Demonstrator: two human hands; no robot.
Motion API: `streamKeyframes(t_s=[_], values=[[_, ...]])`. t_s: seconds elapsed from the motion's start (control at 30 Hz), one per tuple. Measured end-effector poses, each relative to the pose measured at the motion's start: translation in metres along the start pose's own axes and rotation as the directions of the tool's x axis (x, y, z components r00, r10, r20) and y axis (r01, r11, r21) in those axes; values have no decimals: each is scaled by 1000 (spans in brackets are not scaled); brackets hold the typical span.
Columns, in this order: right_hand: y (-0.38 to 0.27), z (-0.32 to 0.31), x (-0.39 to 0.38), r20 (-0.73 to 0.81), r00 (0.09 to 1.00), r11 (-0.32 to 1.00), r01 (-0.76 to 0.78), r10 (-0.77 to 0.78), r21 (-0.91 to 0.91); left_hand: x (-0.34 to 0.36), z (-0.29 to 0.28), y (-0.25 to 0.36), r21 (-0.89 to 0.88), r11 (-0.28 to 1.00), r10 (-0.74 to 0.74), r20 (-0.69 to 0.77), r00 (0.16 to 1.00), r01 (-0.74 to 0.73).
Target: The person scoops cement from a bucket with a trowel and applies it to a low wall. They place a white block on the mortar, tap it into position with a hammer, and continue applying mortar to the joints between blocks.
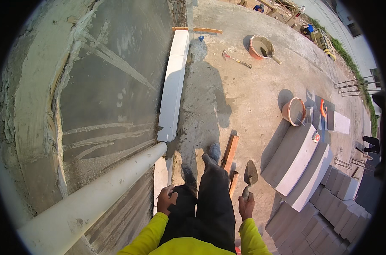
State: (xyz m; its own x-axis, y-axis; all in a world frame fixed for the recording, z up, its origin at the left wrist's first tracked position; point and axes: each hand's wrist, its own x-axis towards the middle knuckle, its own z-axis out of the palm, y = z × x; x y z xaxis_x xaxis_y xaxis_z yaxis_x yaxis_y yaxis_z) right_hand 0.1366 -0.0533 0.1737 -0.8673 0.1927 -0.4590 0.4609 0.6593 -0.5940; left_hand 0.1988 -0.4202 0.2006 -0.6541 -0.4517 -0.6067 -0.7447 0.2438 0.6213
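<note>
My right hand is closed round the handle of a pointed trowel, held out to the right of my legs with its blade pointing forward. My left hand hangs beside my left thigh, loosely curled with its fingers a little apart and nothing visible in it. Ahead of that hand, a row of white blocks lies along the foot of the grey wall. A thick pale pipe slants across from the lower left, and its end appears close to the nearest block.
Wooden pieces lie by my right foot. To the right are large pale blocks, a tape measure, an orange-handled saw, an orange bucket and stacked blocks. Farther off lie a hammer and a mortar bucket.
</note>
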Motion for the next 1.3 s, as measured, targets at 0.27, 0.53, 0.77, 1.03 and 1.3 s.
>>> streamKeyframes(t_s=[0.27,0.53,0.77,1.03,1.3], values=[[-72,99,266,300,935,949,252,-189,-188,37,23,-31,-89,912,-411,-207,888,401],[-132,234,494,511,778,731,580,-366,-360,156,97,15,-146,986,-76,-2,997,75],[-187,375,665,457,693,587,719,-558,-372,259,96,5,-89,982,183,263,947,-165],[-257,435,780,419,568,350,799,-709,-490,296,79,7,54,911,402,118,908,-410],[-310,447,806,464,639,262,719,-614,-644,284,81,10,44,918,397,-59,916,-395]])
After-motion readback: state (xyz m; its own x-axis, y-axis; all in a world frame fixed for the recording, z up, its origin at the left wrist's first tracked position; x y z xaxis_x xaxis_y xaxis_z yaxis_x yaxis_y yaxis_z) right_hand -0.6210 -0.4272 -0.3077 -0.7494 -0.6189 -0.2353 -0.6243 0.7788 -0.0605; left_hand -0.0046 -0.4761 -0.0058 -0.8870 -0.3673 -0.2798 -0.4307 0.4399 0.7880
